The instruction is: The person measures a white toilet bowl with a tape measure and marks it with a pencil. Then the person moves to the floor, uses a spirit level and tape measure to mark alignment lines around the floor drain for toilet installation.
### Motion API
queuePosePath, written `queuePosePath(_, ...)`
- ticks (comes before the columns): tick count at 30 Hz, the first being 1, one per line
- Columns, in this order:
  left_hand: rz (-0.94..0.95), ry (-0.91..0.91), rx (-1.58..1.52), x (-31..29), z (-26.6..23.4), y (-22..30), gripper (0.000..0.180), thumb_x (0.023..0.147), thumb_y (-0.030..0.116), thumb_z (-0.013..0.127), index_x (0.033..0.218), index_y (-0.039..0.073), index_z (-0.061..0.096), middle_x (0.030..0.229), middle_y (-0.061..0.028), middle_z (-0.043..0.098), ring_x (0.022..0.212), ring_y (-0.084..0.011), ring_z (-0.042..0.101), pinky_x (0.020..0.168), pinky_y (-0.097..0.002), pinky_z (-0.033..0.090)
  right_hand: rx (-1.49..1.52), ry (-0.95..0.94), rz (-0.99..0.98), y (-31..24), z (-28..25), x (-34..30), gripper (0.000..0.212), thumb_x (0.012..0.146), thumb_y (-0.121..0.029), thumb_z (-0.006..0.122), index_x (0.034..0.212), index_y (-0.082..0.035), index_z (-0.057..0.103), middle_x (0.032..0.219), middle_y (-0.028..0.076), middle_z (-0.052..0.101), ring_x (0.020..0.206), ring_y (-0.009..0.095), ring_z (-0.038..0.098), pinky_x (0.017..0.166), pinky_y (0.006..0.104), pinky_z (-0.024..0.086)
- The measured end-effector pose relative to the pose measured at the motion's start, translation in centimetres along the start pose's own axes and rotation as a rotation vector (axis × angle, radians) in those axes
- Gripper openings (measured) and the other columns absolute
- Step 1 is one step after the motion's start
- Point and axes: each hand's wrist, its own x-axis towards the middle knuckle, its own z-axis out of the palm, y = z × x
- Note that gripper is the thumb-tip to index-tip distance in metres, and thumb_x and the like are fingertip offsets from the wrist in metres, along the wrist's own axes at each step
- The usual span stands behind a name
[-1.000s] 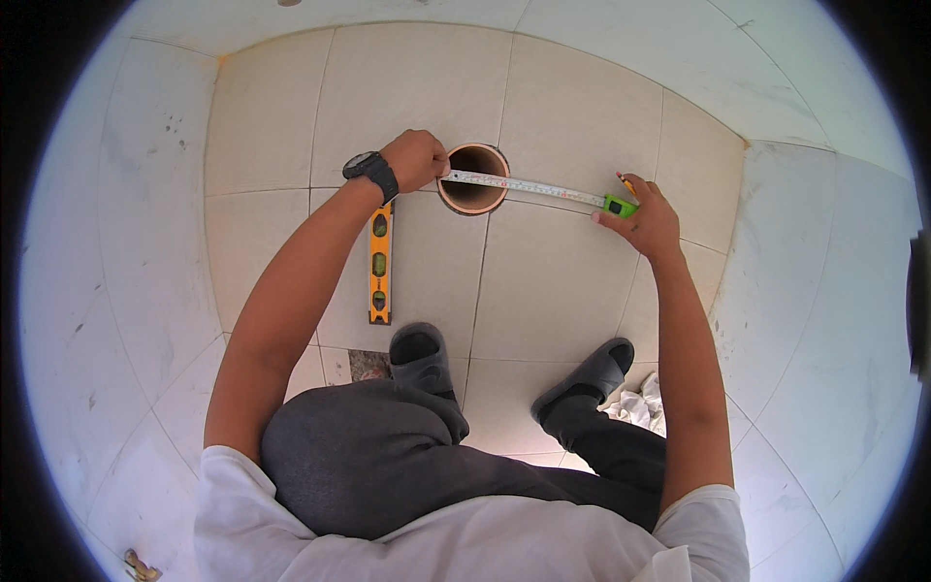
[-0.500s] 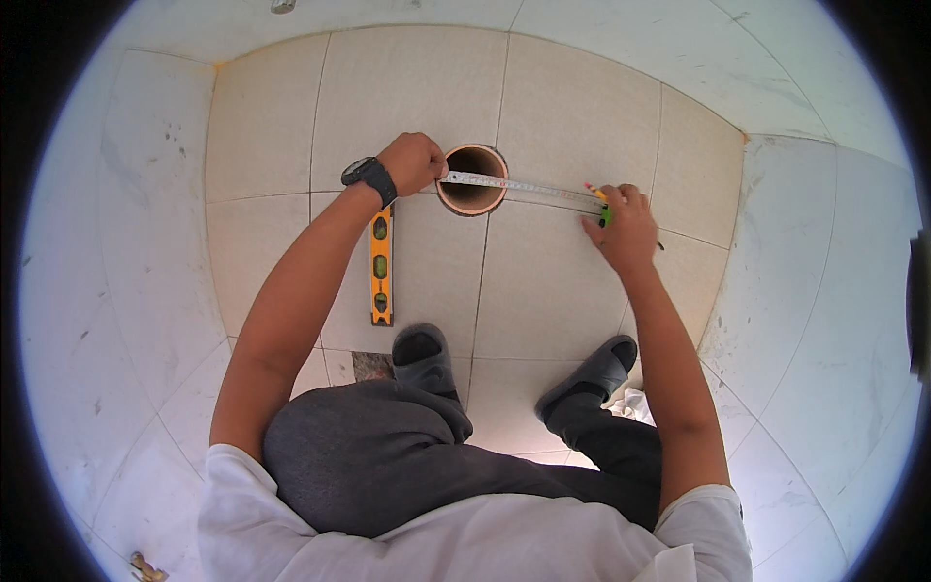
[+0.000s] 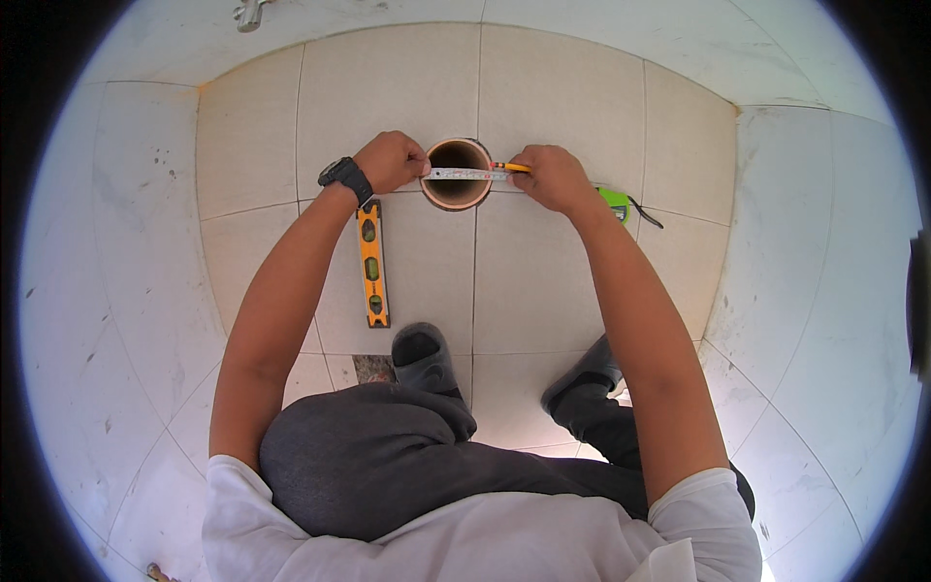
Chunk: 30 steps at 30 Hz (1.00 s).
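Observation:
A round pipe (image 3: pixel 458 206) with a brownish rim opens in the tiled floor ahead of me. Across its mouth lies the white blade of a measuring tape (image 3: pixel 461 175). My left hand (image 3: pixel 391 161), below a black wristwatch, pinches the blade's end at the pipe's left edge. At the right edge, my right hand (image 3: pixel 551 177) is closed on a yellow pencil (image 3: pixel 511 167) and sits over the blade; whether it also grips the blade is hidden. The tape's green case (image 3: pixel 616 203) rests on the floor beyond my right wrist, its black strap trailing right.
A yellow spirit level (image 3: pixel 371 264) lies on the tiles below my left wrist. Pale marbled walls (image 3: pixel 145 291) enclose the floor on the left, right and far side. A metal fitting (image 3: pixel 249 14) juts from the far wall. My slippered feet (image 3: pixel 424 357) stand nearer.
My right hand has left the tape's case and moved left to the pipe's right edge with the pencil. The case now stays on the floor. My left hand keeps its pinch.

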Motion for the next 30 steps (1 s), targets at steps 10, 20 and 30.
queuePosePath(10,-0.052,-0.033,-0.12,-0.1,-0.1,-0.1,0.027,0.092,0.025,0.071,0.095,-0.002,0.075,0.071,-0.0106,0.068,0.061,-0.0174,0.061,0.06,-0.0333,0.051,0.136,-0.082,0.052,1.2,0.2,1.1,0.022,0.082,-0.025,0.075,0.097,-0.008,0.077,0.093,0.014,0.072,0.087,0.033,0.067,0.079,0.042,0.053)
queuePosePath(20,-0.008,0.02,-0.04,-0.7,0.2,0.1,0.027,0.091,0.026,0.071,0.097,0.0,0.075,0.086,-0.0139,0.071,0.077,-0.0238,0.066,0.073,-0.0352,0.052,0.232,-0.12,0.123,0.8,-0.5,1.1,0.023,0.079,-0.02,0.077,0.098,-0.006,0.077,0.09,0.015,0.072,0.083,0.031,0.067,0.077,0.0406,0.053)
queuePosePath(30,-0.046,0.062,-0.047,-1.2,0.5,0.7,0.024,0.091,0.024,0.072,0.098,0.001,0.075,0.092,-0.0151,0.072,0.082,-0.025,0.069,0.076,-0.0353,0.053,0.243,-0.109,0.086,1.1,-0.4,1.3,0.024,0.079,-0.019,0.077,0.098,-0.005,0.077,0.091,0.016,0.072,0.082,0.03,0.067,0.076,0.0398,0.053)
